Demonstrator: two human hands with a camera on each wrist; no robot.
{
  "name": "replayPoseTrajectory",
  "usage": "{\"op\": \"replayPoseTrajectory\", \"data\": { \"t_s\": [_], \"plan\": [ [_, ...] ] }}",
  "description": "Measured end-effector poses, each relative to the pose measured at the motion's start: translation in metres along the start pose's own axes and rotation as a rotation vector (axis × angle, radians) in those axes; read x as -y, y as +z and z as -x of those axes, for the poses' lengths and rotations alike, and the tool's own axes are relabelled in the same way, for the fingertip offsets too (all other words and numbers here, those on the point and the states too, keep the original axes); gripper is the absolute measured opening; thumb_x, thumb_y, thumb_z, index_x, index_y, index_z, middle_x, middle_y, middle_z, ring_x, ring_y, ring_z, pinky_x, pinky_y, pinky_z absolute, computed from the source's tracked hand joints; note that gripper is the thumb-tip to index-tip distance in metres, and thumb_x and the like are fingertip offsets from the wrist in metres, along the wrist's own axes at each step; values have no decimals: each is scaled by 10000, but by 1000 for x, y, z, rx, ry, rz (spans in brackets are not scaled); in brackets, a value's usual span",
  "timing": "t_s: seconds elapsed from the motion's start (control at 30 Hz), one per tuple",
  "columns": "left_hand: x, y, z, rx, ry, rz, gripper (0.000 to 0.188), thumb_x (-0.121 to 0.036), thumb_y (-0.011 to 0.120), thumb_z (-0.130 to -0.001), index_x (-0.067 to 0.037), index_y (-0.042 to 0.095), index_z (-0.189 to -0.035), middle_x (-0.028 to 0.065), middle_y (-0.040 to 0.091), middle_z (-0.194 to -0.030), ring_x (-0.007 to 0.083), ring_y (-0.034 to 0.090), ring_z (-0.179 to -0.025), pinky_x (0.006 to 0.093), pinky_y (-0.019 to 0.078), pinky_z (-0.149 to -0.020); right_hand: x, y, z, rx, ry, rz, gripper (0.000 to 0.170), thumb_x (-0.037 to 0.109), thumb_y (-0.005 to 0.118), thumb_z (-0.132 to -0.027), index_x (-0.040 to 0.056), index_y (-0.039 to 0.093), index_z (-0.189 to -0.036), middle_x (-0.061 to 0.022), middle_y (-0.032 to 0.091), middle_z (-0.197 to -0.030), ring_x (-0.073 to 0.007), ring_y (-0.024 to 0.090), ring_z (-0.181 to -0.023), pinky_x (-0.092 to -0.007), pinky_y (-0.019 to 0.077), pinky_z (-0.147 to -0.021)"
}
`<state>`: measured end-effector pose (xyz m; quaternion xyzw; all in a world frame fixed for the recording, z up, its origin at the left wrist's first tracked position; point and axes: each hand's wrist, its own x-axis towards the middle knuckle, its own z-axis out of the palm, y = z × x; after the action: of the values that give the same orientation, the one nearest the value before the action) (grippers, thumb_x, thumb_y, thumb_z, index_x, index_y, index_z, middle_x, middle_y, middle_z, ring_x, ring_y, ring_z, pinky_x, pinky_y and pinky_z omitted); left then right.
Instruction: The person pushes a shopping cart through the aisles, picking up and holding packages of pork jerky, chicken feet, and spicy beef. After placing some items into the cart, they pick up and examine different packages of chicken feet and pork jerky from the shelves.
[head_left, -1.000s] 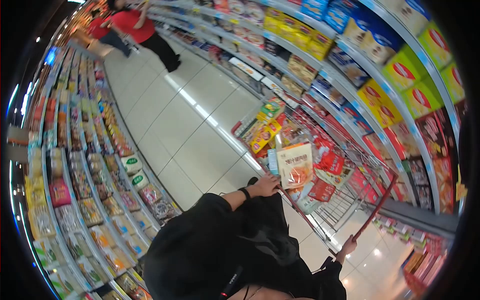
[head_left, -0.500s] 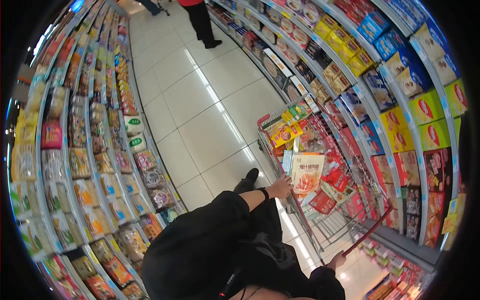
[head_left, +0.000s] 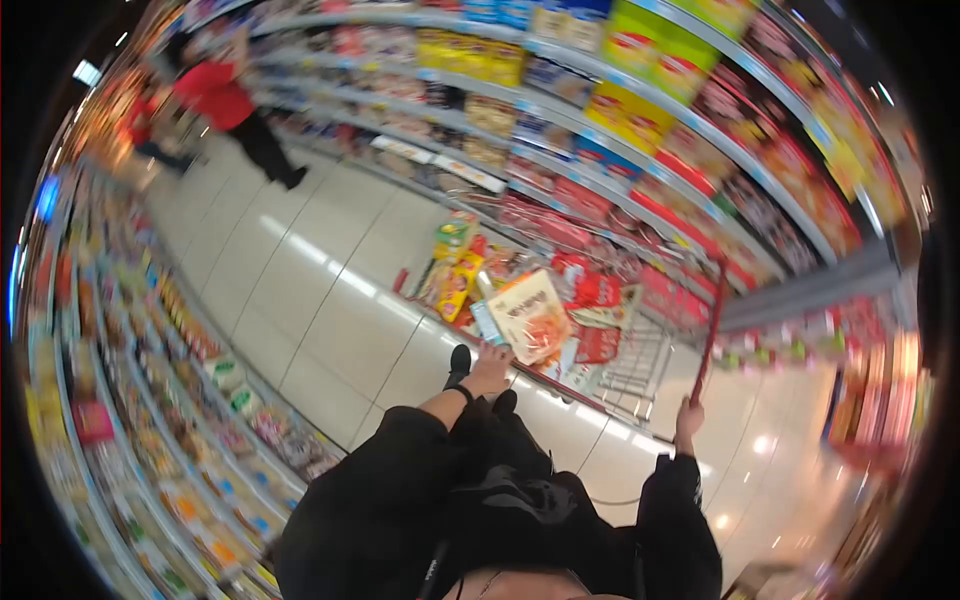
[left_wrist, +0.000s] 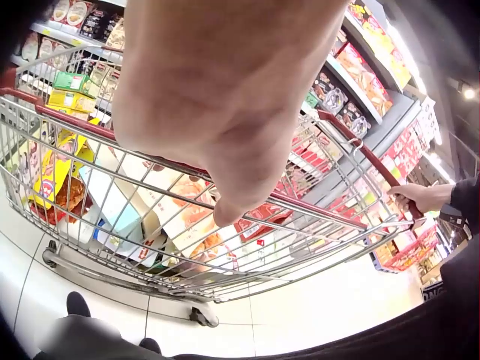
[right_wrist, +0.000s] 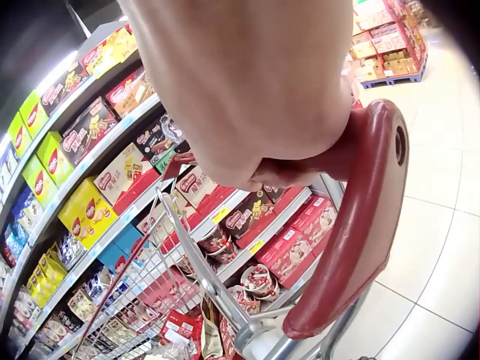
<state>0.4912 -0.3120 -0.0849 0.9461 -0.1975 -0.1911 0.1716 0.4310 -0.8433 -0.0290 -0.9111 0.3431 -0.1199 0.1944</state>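
- We see the shopping cart point(head_left: 640, 365), a wire basket with red trim, on glossy tiles point(head_left: 300, 320) beside packed shelves point(right_wrist: 97, 146); in the head view its long axis slants from handle end, right, to front end, upper left.
- The right hand point(head_left: 689, 417) grips the smooth, rounded red handle point(right_wrist: 349, 217).
- The left hand point(head_left: 487, 370) lies over the side rail point(left_wrist: 322, 212); most fingers are hidden in the left wrist view, so we cannot tell whether they curl round it.
- Inside, a flat cream pouch point(head_left: 530, 318) overlaps shiny packets point(head_left: 597, 345), some hard to make out.
- We find the opposite rack point(head_left: 190, 450) blurred, its edge cut off by darkness.
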Motion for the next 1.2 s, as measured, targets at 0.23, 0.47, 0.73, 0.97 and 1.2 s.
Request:
{"op": "replayPoseTrajectory", "data": {
  "t_s": [0.23,0.47,0.73,0.97,1.2],
  "plan": [
    [5,14,-49,246,-8,-138,703,-380,676,-765,-58,442,-1344,211,430,-1341,414,365,-1285,617,164,-1107,24,9,-10,128,241,7,354,327,614,-851,-21,669,-885,-243,657,-764,-420,659,-783,-490,492,-687],
    [43,29,-67,188,102,-85,471,-186,677,-734,-65,529,-1165,169,491,-1220,340,433,-1205,611,331,-982,18,-1,44,93,426,12,352,318,638,-809,-29,646,-757,-172,611,-629,-299,618,-605,-427,464,-618],
    [105,18,-70,447,672,141,313,-123,619,-723,-38,575,-1021,136,609,-1052,317,546,-1090,431,444,-938,-30,-10,193,78,851,372,423,367,663,-755,-55,659,-764,-186,624,-627,-340,656,-644,-453,499,-630],
    [132,7,-120,635,751,135,236,-85,627,-736,-41,555,-956,149,625,-919,331,631,-888,438,518,-764,25,3,240,23,1018,236,431,387,646,-754,15,712,-961,-238,679,-812,-389,673,-861,-452,499,-771],
    [122,-9,-193,894,798,101,319,-73,604,-742,-20,569,-1055,160,652,-976,332,653,-906,427,533,-778,71,-2,212,104,1171,256,428,424,652,-768,25,718,-905,-211,691,-792,-383,677,-813,-440,506,-727]
  ]
}}
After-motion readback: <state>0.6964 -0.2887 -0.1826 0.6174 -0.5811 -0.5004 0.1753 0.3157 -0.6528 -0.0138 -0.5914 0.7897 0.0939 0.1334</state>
